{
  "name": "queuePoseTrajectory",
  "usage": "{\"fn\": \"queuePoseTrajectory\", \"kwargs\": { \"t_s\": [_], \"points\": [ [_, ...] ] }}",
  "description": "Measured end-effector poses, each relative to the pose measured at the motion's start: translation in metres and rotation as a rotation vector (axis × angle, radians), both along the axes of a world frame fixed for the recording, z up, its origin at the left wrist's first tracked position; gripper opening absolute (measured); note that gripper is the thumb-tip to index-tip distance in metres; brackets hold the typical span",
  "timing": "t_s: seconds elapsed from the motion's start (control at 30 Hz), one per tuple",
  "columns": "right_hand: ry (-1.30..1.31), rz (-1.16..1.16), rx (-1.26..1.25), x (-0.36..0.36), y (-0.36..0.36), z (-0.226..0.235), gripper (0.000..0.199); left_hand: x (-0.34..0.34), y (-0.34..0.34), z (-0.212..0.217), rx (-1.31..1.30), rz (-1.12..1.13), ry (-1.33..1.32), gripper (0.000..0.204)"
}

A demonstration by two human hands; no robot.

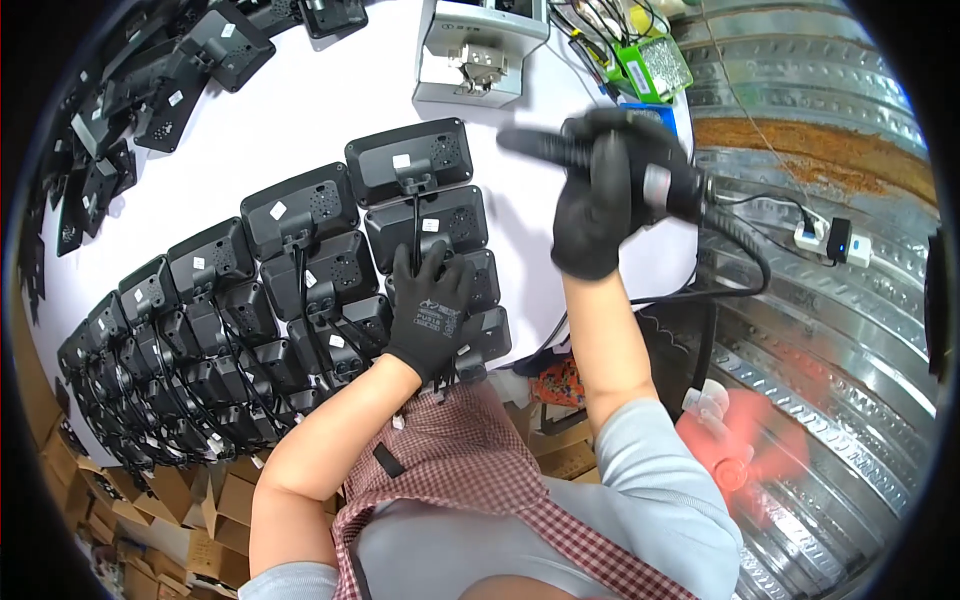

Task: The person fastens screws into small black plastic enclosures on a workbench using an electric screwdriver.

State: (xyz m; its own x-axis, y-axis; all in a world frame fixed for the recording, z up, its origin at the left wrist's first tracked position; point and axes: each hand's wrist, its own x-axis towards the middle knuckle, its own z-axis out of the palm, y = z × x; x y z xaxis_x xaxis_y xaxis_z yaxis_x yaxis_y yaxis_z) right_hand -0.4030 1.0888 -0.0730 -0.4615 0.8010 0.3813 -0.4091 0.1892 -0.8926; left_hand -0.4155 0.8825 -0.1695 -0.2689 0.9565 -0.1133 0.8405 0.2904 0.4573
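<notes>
My left hand (430, 305), in a black work glove, lies over the near rows of black rectangular electronic units, its bent fingers apart and touching a unit (430, 222) with a cable running over it. A white label marks the back of the topmost unit (372, 175) in that column. Raised at the right, my right hand (600, 200), also gloved in black, is wrapped round a black corded hand tool (683, 195). The tool's long dark tip (530, 145) points left and is blurred. From its back end a thick black cable (740, 235) loops down to the right.
More black units (215, 50) lie piled at the far left of the white table (300, 105). A grey machine (470, 75) stands at the back. Beside it are a green box (655, 70) and wires. Right of the table are a power strip (830, 240) and a red fan (740, 455); cardboard boxes (225, 500) stand lower left.
</notes>
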Motion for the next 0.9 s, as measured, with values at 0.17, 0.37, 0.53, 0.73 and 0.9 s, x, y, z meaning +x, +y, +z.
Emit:
{"fn": "queuePoseTrajectory", "kwargs": {
  "t_s": [0.17,0.37,0.53,0.73,0.9],
  "points": [
    [0.108,-0.058,0.037,-0.077,0.034,-0.020,0.021,0.001,-0.002,-0.003,0.001,0.014,-0.027,0.070],
    [-0.098,0.129,0.550,-0.078,0.053,-0.023,0.030,-0.001,-0.001,0.009,0.011,0.006,-0.006,0.073],
    [-0.082,0.152,0.040,0.006,0.012,-0.017,0.030,0.009,-0.012,0.010,0.112,-0.018,0.032,0.069],
    [-0.189,0.064,-0.128,0.150,-0.080,-0.004,0.032,0.053,-0.044,0.016,0.154,-0.171,0.045,0.057],
    [-0.216,-0.117,-0.078,0.185,-0.125,-0.025,0.034,0.078,-0.041,0.019,-0.010,-0.160,0.076,0.075]
  ]
}}
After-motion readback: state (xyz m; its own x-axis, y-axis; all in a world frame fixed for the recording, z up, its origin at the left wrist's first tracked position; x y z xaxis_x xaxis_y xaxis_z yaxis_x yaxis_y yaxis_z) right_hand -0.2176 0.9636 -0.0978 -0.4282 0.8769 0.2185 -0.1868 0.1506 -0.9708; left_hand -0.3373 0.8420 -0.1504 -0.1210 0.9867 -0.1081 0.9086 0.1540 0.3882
